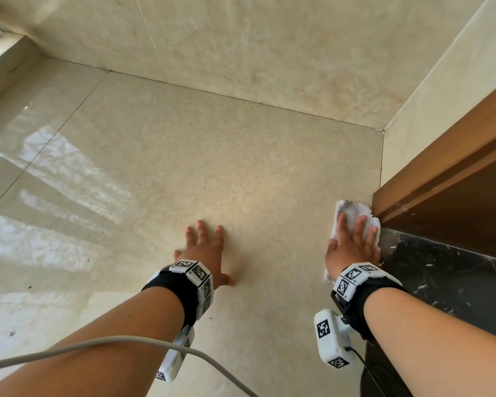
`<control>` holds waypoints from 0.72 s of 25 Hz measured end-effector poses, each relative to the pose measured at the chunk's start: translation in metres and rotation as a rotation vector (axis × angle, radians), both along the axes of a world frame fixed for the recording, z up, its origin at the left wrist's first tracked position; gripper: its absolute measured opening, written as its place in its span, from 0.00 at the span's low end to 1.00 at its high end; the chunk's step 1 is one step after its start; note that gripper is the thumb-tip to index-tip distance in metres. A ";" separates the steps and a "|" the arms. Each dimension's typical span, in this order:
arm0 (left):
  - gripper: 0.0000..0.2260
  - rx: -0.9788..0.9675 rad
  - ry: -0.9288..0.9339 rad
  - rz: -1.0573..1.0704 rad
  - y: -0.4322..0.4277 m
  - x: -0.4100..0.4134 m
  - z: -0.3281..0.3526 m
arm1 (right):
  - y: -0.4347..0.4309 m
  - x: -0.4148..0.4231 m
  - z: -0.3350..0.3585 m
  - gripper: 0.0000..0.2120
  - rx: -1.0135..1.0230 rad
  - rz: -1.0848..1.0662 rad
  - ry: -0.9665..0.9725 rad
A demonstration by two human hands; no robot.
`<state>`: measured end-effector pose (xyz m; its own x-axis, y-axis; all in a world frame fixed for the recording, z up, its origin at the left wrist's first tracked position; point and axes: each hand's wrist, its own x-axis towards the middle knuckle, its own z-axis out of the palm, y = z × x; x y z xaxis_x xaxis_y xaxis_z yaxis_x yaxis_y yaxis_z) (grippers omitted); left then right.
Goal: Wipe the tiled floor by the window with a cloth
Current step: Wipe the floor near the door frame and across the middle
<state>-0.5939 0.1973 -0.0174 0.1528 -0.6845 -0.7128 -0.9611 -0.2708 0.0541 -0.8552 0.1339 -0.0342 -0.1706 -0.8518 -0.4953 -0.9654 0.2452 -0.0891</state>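
Two hands lie flat on the glossy beige tiled floor [212,156]: the right hand [352,247] presses one white fluffy cloth [352,210] against the brown wooden door frame [441,167]; the left hand [204,250], fingers spread, rests well apart from that frame.

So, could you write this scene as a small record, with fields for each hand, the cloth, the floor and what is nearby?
left hand: flat on the glossy beige tiled floor, fingers spread, holding nothing
right hand: pressing flat on the white fluffy cloth, fingers straight
cloth: on the floor, at the foot of the brown wooden door frame
floor: window light reflected at the left
nearby: black marble strip right of the cloth
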 end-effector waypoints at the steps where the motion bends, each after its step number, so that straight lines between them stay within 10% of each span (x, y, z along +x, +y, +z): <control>1: 0.56 0.002 -0.001 0.006 0.002 0.001 0.000 | 0.000 0.004 0.000 0.31 -0.002 -0.018 -0.007; 18: 0.57 -0.017 -0.008 0.041 0.009 0.015 0.003 | 0.056 0.091 0.008 0.35 0.066 0.717 -0.117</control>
